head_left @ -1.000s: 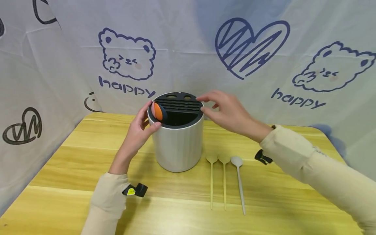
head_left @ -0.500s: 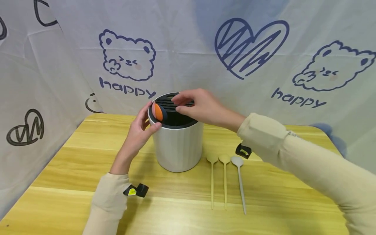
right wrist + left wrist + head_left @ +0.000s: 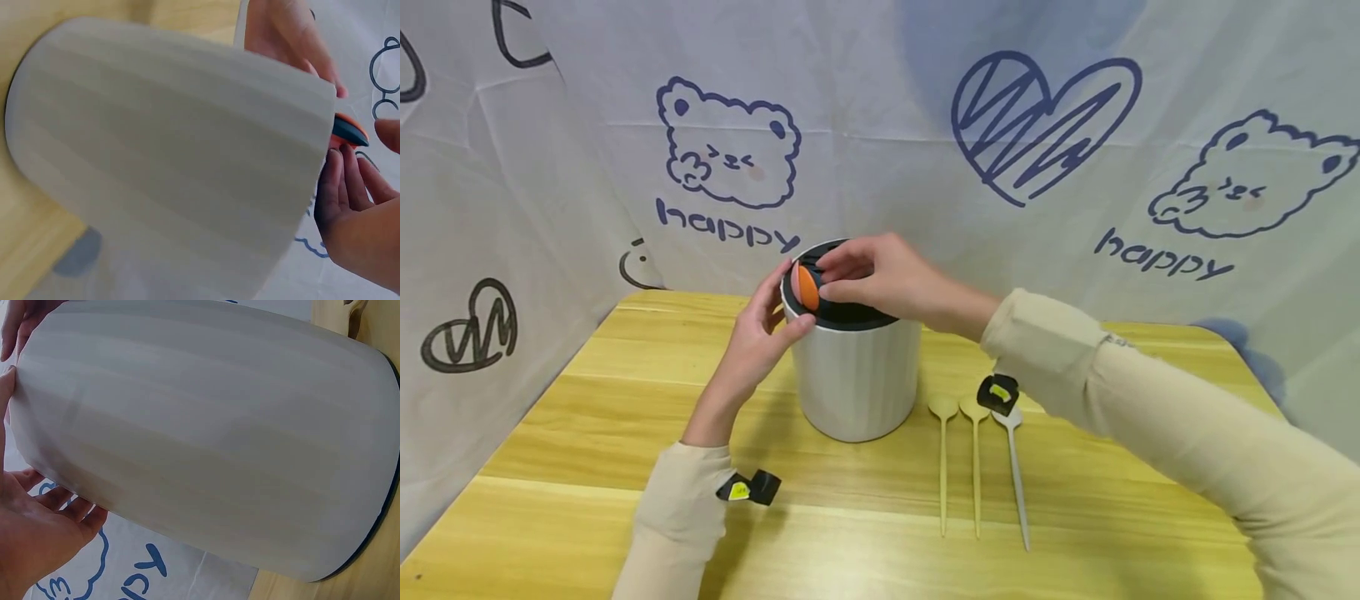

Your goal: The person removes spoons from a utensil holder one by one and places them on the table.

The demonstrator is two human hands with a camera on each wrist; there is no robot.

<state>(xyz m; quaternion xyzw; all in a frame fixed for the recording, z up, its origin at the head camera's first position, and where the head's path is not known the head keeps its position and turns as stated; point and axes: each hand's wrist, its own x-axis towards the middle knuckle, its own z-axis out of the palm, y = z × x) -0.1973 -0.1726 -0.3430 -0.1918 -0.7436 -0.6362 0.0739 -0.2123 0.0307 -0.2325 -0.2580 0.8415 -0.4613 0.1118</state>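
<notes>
A white ribbed utensil holder [image 3: 853, 383] with a black slotted top stands upright on the table. Pink, orange and dark blue rounded pieces [image 3: 807, 288] stick out of its top at the left; their kind does not show. My left hand [image 3: 752, 333] holds the holder's left side, thumb at the front rim, fingers round the side. Over the opening, my right hand [image 3: 887, 279] has its fingertips right at the dark blue piece [image 3: 350, 131]. In the right wrist view its thumb is spread apart from that piece. Much of the slotted top is hidden behind the right hand.
Two gold spoons [image 3: 943, 467] and a silver spoon [image 3: 1018, 483] lie side by side on the wooden table [image 3: 850, 542], right of the holder. A white cloth [image 3: 880, 100] with drawn bears and hearts hangs behind. Each wrist bears a black camera mount.
My right hand has moved left from the holder's right rim, across the slotted top, to the coloured pieces. The left hand keeps its place on the holder.
</notes>
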